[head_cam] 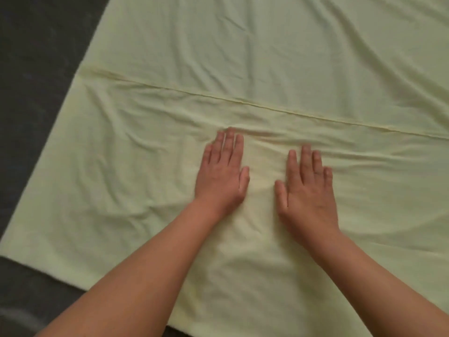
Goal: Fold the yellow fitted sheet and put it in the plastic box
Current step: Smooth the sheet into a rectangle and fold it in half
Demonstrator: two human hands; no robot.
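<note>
The pale yellow fitted sheet [267, 57] lies spread flat and fills most of the view. A folded edge runs across it from the left middle down to the right. My left hand [222, 173] and my right hand [307, 188] both press flat on the sheet just below that edge, side by side, fingers straight and pointing away from me. Small wrinkles bunch up ahead of the fingertips. The plastic box is not in view.
A dark grey surface [36, 69] shows under the sheet along the left side and at the bottom left corner. The sheet's left edge runs diagonally from the top to the lower left.
</note>
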